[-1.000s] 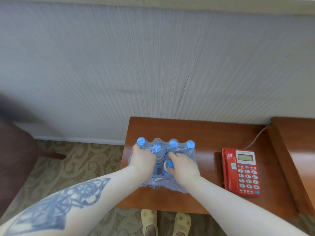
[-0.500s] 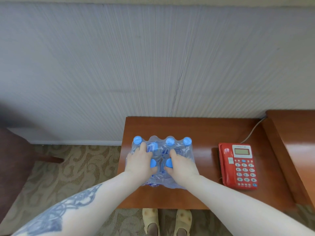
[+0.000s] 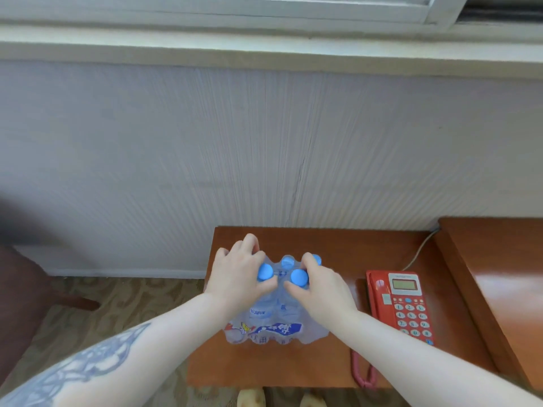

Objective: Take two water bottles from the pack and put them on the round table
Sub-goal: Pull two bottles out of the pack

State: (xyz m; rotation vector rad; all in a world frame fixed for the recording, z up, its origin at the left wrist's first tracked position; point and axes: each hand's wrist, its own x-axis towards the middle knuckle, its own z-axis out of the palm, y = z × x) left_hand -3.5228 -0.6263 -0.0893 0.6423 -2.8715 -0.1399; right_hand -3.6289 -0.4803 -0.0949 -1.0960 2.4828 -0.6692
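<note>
A shrink-wrapped pack of water bottles point(image 3: 274, 329) with blue caps stands on a small brown wooden table point(image 3: 346, 254) against the wall. My left hand point(image 3: 239, 274) is on the pack's top left, fingers curled around a blue-capped bottle point(image 3: 265, 272). My right hand point(image 3: 320, 284) grips the top right beside another blue-capped bottle point(image 3: 299, 278). Both hands press into the plastic wrap between the bottles. Two more caps show behind my fingers. No round table is in view.
A red telephone point(image 3: 402, 304) with a coiled cord lies right of the pack. A higher wooden desk point(image 3: 499, 259) adjoins on the right. A dark red chair point(image 3: 17, 289) stands at the left on patterned carpet. The wall and a window sill are straight ahead.
The view has tilted up, so the window sill now shows. Both hands have shifted further back over the pack's top, with fingers spread around the front caps.
</note>
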